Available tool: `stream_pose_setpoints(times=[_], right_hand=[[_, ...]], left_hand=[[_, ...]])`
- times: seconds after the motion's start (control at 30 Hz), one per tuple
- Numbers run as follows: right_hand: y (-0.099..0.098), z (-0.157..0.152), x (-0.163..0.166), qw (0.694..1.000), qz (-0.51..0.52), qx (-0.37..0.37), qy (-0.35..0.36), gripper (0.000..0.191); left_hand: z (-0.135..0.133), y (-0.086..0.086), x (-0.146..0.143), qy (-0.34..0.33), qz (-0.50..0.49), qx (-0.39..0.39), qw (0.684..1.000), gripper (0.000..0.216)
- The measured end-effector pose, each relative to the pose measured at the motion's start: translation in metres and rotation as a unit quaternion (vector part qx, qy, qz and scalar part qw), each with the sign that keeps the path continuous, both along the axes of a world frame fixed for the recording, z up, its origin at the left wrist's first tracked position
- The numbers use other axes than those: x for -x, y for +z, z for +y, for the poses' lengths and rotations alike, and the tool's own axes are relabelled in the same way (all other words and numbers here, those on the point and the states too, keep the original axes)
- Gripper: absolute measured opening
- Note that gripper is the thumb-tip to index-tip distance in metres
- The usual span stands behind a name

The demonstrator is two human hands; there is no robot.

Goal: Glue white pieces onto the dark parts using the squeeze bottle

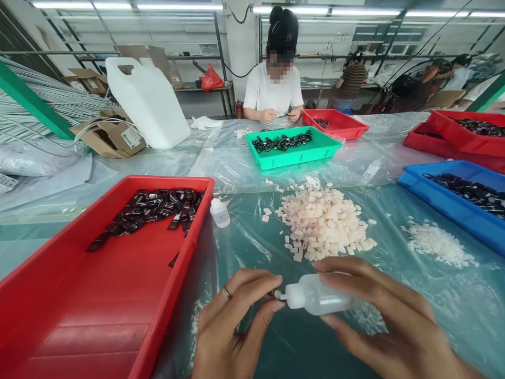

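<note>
**Little squeeze bottle in my two hands**

Shiny plastic sheet covers the long counter [244, 158], and it is wrinkly and slippery all over. Closest to me, my right hand [386, 321] is wrapped around a small soft bottle [319, 296], fingers on top and thumb below. The bottle lies on its side, just above the sheet, with its tip pointing left. My left hand [232, 326] pinches something tiny and dark right at that tip; I cannot tell what it is. I think the bottle is light and squishy, so a hard squeeze could make it squirt. Holding its fat middle feels safest.

Beside my left hand sits a big red tray [118, 316] with dark little parts. Past the bottle is a pile of pale pieces [327, 221]. Farther off, another person works near a green tray [294, 155].
</note>
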State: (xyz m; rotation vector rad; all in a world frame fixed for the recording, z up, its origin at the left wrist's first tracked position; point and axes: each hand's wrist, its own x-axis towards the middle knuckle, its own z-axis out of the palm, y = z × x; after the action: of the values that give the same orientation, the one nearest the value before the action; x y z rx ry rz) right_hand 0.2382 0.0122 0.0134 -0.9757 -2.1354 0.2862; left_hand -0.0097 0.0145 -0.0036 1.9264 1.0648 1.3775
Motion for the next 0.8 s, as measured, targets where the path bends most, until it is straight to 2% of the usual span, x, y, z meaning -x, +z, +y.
stream_pose_setpoints(times=[0.17,0.4,0.7,0.8], right_hand=[[0.008,-0.005,-0.004,0.997,-0.031,-0.065,-0.02,0.042],[0.01,-0.018,-0.001,0.993,-0.074,-0.05,-0.074,0.041],[0.007,-0.021,-0.005,0.99,-0.089,-0.083,-0.073,0.052],[0.008,-0.016,-0.004,0.992,-0.059,-0.092,-0.063,0.048]], left_hand=[[0.004,0.0,0.001,-0.018,0.03,-0.037,0.999,0.04],[0.006,0.0,0.002,-0.035,0.011,-0.005,0.999,0.037],[0.005,0.001,0.002,-0.03,0.019,-0.015,0.999,0.038],[0.006,0.0,0.002,-0.03,0.016,-0.017,0.999,0.038]])
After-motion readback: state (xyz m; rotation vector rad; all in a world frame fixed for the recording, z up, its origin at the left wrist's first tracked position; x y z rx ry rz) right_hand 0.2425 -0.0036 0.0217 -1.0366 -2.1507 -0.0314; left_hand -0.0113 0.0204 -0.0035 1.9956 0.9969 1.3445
